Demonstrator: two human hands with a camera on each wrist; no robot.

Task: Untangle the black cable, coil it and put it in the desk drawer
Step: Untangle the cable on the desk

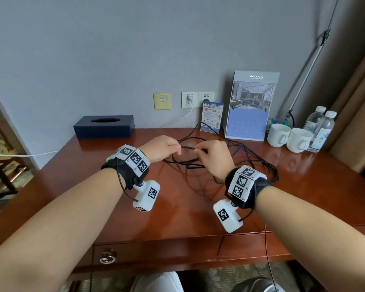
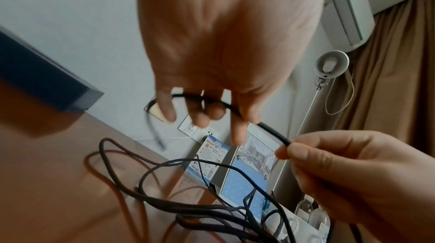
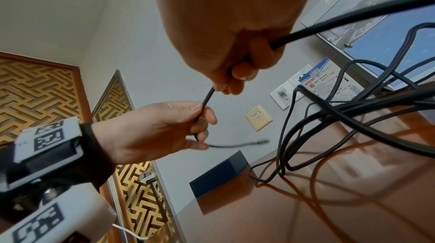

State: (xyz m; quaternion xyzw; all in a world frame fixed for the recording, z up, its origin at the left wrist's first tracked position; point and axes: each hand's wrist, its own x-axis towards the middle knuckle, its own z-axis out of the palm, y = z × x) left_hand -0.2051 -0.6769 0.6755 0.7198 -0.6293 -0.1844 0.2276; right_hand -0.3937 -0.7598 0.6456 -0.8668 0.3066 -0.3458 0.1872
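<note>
The wooden surface carries a dark tissue box at its back left, a tall calendar stand and two white cups at its back right, with the closed desk drawer below its front edge. Most of the black cable lies in tangled loops on the surface between the hands and the stand. The left hand and right hand are raised close together above it, each with fingers curled and pinching a short taut stretch of the cable, whose free end sticks out past the left hand.
</note>
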